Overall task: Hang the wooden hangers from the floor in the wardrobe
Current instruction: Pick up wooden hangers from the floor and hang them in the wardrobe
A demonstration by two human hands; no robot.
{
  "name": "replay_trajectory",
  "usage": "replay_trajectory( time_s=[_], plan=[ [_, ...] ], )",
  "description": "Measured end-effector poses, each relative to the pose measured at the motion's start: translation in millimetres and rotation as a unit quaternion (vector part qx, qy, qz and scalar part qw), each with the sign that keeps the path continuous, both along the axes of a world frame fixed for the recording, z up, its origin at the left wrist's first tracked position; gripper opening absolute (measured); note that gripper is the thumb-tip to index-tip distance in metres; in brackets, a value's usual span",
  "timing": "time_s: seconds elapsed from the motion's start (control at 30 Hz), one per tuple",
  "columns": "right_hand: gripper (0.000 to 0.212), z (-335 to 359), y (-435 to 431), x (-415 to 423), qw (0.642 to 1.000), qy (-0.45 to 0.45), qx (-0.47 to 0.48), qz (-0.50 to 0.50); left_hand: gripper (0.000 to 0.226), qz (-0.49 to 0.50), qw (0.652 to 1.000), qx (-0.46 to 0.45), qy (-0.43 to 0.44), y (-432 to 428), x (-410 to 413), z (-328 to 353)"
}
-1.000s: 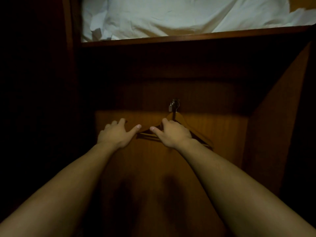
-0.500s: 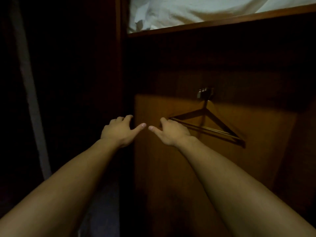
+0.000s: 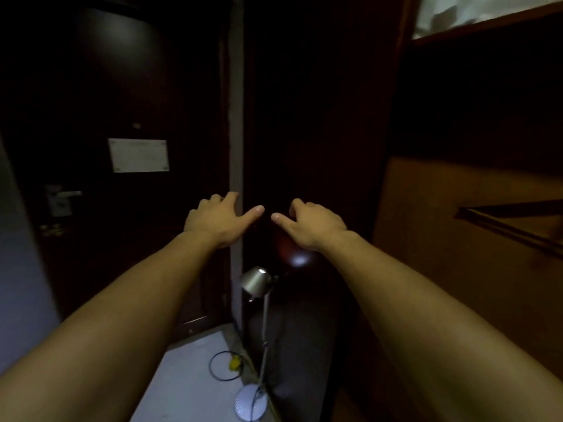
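Observation:
A wooden hanger (image 3: 511, 226) hangs inside the wardrobe (image 3: 457, 269) at the far right edge; only its left arm and bar show. My left hand (image 3: 217, 219) and my right hand (image 3: 309, 223) are held out side by side in front of me, thumbs almost touching. Both hold nothing, with fingers loosely spread. They are well to the left of the hanger, in front of the dark wardrobe side panel. No hangers on the floor are visible.
A silver desk lamp (image 3: 257, 284) stands on the pale floor (image 3: 189, 379) below my hands, with a coiled black cable (image 3: 225, 365) beside it. A dark door (image 3: 100, 117) with a white notice (image 3: 138, 155) and a handle (image 3: 64, 194) is at left. White bedding (image 3: 487, 10) lies on the wardrobe's top shelf.
My view has swung left, away from the wardrobe interior. My right hand let go of the hung hanger, which now sits at the right edge. The door and lamp have come into view.

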State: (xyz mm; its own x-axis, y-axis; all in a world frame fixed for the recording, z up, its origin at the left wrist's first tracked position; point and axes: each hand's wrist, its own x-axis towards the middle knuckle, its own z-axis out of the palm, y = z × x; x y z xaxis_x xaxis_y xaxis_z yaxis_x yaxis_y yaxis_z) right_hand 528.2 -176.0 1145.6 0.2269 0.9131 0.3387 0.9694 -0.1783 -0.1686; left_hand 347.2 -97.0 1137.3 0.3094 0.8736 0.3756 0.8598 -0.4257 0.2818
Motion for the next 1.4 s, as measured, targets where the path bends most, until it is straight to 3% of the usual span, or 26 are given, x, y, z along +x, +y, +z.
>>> replay_trajectory(
  time_s=[0.27, 0.47, 0.8, 1.1, 1.4],
  plan=[
    [0.07, -27.8, 88.1, -159.5, 0.992, 0.002, -0.025, 0.126, 0.086, 0.115, 0.993, -0.039, 0.01, 48.2, -162.8, -26.8],
    [0.066, -66.8, 121.8, -221.7, 0.984, 0.003, -0.062, 0.17, 0.086, 0.142, 0.987, -0.075, 0.023, 73.8, -223.8, -62.4],
    [0.072, -129.1, 177.8, -206.8, 0.979, 0.026, -0.131, 0.152, 0.088, 0.135, 0.979, -0.149, 0.044, 116.6, -214.8, -135.2],
    [0.073, -188.1, 255.9, -186.9, 0.961, 0.039, -0.185, 0.201, 0.088, 0.18, 0.962, -0.204, 0.037, 173.9, -189.2, -189.4],
    [0.058, -291.8, 300.7, -208.1, 0.925, 0.074, -0.282, 0.245, 0.085, 0.24, 0.925, -0.292, 0.035, 189.8, -210.7, -284.9]
  ],
)
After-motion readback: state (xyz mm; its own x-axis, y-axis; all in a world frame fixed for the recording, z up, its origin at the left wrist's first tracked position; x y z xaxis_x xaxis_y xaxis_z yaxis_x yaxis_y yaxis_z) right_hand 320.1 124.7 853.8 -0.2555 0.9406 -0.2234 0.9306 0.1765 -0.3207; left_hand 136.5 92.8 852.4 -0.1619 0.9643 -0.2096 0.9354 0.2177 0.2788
